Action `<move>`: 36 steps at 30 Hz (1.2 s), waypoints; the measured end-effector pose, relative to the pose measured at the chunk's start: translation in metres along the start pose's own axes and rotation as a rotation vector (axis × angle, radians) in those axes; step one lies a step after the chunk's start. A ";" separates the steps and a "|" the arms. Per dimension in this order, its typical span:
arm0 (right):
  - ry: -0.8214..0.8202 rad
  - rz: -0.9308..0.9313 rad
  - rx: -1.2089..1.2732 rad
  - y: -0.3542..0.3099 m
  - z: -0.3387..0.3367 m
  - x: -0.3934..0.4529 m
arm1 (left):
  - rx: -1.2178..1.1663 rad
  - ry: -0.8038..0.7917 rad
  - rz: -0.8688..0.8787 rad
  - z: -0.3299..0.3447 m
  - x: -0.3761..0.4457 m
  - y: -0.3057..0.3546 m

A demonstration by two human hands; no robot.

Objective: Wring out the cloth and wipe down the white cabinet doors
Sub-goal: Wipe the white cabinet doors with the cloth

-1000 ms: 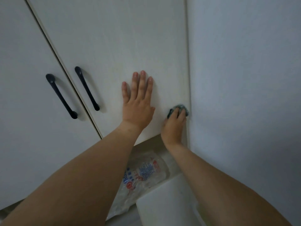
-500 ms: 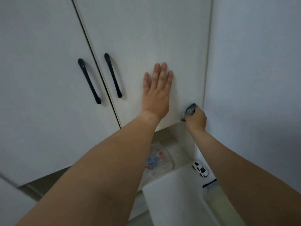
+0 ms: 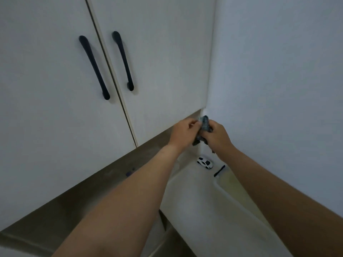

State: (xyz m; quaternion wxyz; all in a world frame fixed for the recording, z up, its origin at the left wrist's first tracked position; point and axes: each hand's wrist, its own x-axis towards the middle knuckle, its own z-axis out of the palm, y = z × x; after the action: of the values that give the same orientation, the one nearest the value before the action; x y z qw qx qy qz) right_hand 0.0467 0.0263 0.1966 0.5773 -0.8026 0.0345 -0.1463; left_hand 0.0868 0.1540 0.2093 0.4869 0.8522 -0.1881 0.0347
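Note:
Two white cabinet doors fill the upper left, the left door (image 3: pixel 46 89) and the right door (image 3: pixel 163 62), each with a long dark handle (image 3: pixel 94 67) (image 3: pixel 123 60). Just below the right door's lower right corner, both hands meet on a small dark blue-grey cloth (image 3: pixel 205 123). My left hand (image 3: pixel 183 132) pinches the cloth from the left. My right hand (image 3: pixel 217 138) grips it from the right, and part of the cloth hangs beneath the fingers. Neither hand touches the door.
A white wall (image 3: pixel 278 80) stands close on the right. Below the cabinet lies a white ledge (image 3: pixel 194 201) with a small white toy car (image 3: pixel 205 162) and a thin dark stick (image 3: pixel 219 170). The cabinet's brownish underside (image 3: pixel 92 186) runs diagonally.
My left hand left the right door, where it lay flat, and came down to the cloth. My right hand pulled the cloth off the door's corner. The view tilted down and shifted.

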 end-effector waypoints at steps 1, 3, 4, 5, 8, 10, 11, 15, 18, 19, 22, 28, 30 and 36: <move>0.012 -0.007 -0.058 0.000 0.006 -0.009 | -0.034 -0.038 -0.002 0.001 -0.006 -0.002; 0.044 0.010 -0.175 0.003 0.023 -0.026 | -0.051 -0.068 -0.021 -0.001 -0.018 -0.010; 0.061 0.015 -0.215 0.003 0.028 -0.031 | -0.054 -0.063 -0.030 -0.002 -0.022 -0.013; 0.083 0.031 -0.242 0.005 0.035 -0.040 | -0.064 -0.073 -0.034 -0.002 -0.028 -0.019; 0.176 0.071 -0.282 0.008 0.052 -0.070 | -0.099 -0.113 -0.054 -0.002 -0.046 -0.035; 0.234 0.065 -0.294 0.009 0.055 -0.092 | -0.129 -0.118 -0.060 0.000 -0.063 -0.039; 0.259 0.072 -0.318 0.010 0.056 -0.104 | -0.160 -0.118 -0.054 0.002 -0.073 -0.041; 0.378 0.130 -0.416 0.019 0.054 -0.142 | -0.283 -0.141 -0.091 0.013 -0.110 -0.046; 0.522 0.119 -0.441 0.019 0.048 -0.162 | -0.364 -0.128 -0.156 0.015 -0.124 -0.045; 0.570 0.122 -0.437 0.018 0.043 -0.169 | -0.380 -0.142 -0.165 0.017 -0.128 -0.043; 0.658 0.194 -0.362 0.018 0.026 -0.186 | -0.375 -0.240 -0.145 0.021 -0.140 -0.036; 0.648 0.314 -0.184 0.028 -0.013 -0.212 | -0.321 -0.364 -0.154 0.032 -0.175 -0.021; 0.609 0.391 -0.005 0.031 -0.027 -0.220 | -0.336 -0.394 -0.212 0.037 -0.182 -0.018; 0.410 0.614 0.898 0.066 -0.047 -0.259 | -1.052 -0.505 -0.618 0.053 -0.192 0.005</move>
State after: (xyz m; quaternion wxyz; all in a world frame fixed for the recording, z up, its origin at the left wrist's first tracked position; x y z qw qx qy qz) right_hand -0.2059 0.0190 0.0977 0.8586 -0.3875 0.3113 -0.1251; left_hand -0.0996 0.1619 0.1389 0.7668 0.4972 -0.0352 -0.4043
